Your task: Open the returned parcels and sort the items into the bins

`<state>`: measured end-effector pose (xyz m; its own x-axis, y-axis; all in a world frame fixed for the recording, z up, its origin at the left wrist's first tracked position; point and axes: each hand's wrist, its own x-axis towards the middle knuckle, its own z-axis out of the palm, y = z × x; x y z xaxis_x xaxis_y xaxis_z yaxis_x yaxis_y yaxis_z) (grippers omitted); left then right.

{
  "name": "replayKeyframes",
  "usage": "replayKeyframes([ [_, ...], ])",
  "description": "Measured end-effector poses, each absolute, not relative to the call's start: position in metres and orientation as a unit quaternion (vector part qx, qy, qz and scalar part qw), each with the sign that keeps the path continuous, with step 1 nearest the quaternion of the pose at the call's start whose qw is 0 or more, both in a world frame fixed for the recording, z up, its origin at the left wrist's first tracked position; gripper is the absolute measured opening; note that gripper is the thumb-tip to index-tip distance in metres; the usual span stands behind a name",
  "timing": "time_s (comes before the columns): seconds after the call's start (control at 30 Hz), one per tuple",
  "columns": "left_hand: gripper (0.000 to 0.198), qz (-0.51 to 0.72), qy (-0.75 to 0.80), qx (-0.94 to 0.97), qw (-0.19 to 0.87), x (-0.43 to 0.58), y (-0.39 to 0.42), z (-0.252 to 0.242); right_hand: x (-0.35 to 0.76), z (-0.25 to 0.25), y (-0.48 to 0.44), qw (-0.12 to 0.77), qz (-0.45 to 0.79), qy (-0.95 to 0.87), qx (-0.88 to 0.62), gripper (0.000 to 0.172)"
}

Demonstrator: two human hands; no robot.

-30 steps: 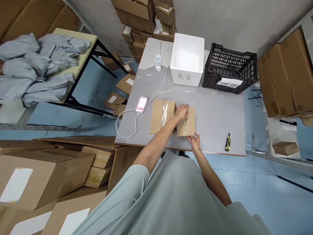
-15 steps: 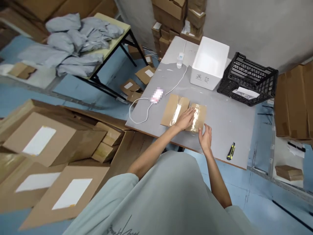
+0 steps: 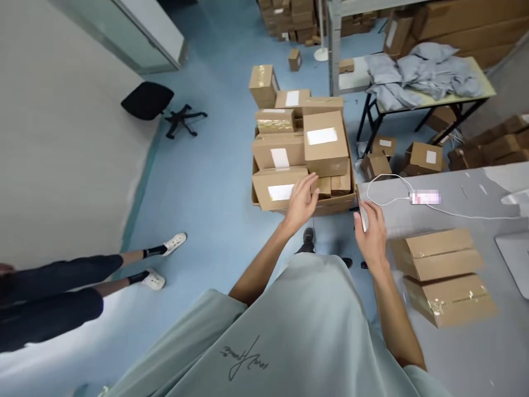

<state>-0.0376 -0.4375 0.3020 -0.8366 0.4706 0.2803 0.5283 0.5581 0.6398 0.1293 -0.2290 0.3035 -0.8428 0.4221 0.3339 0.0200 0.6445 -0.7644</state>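
Note:
My left hand (image 3: 301, 201) is stretched out with fingers apart over a pile of taped cardboard boxes (image 3: 303, 149) stacked in a big open carton on the floor. It is nearest the front box with a white label (image 3: 279, 189) and holds nothing. My right hand (image 3: 372, 231) hovers open at the left edge of the grey table (image 3: 463, 353), holding nothing. Two taped brown boxes (image 3: 442, 275) lie side by side on the table, just right of that hand.
A white cable with a blurred pink device (image 3: 425, 197) lies on the table. Another person's legs (image 3: 82, 281) reach in from the left. A black chair (image 3: 152, 105) stands far left. Grey mailer bags (image 3: 421, 74) cover a side table, small boxes (image 3: 397, 154) beneath it.
The view has swung left from the table to the floor pile. My left hand left the taped boxes and reached toward the stacked boxes; my right hand came off the box too.

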Motion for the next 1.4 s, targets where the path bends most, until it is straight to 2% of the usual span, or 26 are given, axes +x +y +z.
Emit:
replayKeyframes([
  [0.2,0.052,-0.427,-0.896,-0.087,0.086,-0.118,-0.588,0.267,-0.021,0.274,-0.332,0.122,0.406,-0.904,-0.048,0.053],
  [0.33,0.067,-0.461,-0.887,0.017,0.014,-0.162,-0.645,0.223,-0.097,0.229,-0.371,0.031,0.381,-0.917,-0.113,0.061],
  [0.47,0.081,-0.468,-0.872,0.088,-0.117,-0.185,-0.662,0.188,-0.133,0.194,-0.39,-0.03,0.381,-0.897,-0.223,0.076],
  [0.63,0.071,-0.486,-0.847,0.088,-0.199,-0.196,-0.655,0.175,-0.148,0.176,-0.398,-0.026,0.423,-0.857,-0.294,0.09],
  [0.77,0.064,-0.499,-0.838,0.094,-0.2,-0.194,-0.655,0.186,-0.152,0.184,-0.404,-0.021,0.429,-0.845,-0.318,0.091],
  [0.97,0.071,-0.494,-0.861,0.061,-0.104,-0.177,-0.684,0.245,-0.126,0.235,-0.422,0.036,0.459,-0.843,-0.279,0.083],
  [1.17,0.071,-0.5,-0.861,-0.07,0.052,-0.174,-0.681,0.328,-0.083,0.315,-0.431,0.171,0.499,-0.8,-0.288,0.075],
  [1.27,0.071,-0.524,-0.834,-0.156,0.077,-0.179,-0.652,0.355,-0.057,0.346,-0.422,0.253,0.504,-0.762,-0.318,0.075],
  [1.4,0.073,-0.548,-0.791,-0.267,0.057,-0.172,-0.596,0.381,-0.005,0.373,-0.4,0.342,0.479,-0.712,-0.383,0.074],
])
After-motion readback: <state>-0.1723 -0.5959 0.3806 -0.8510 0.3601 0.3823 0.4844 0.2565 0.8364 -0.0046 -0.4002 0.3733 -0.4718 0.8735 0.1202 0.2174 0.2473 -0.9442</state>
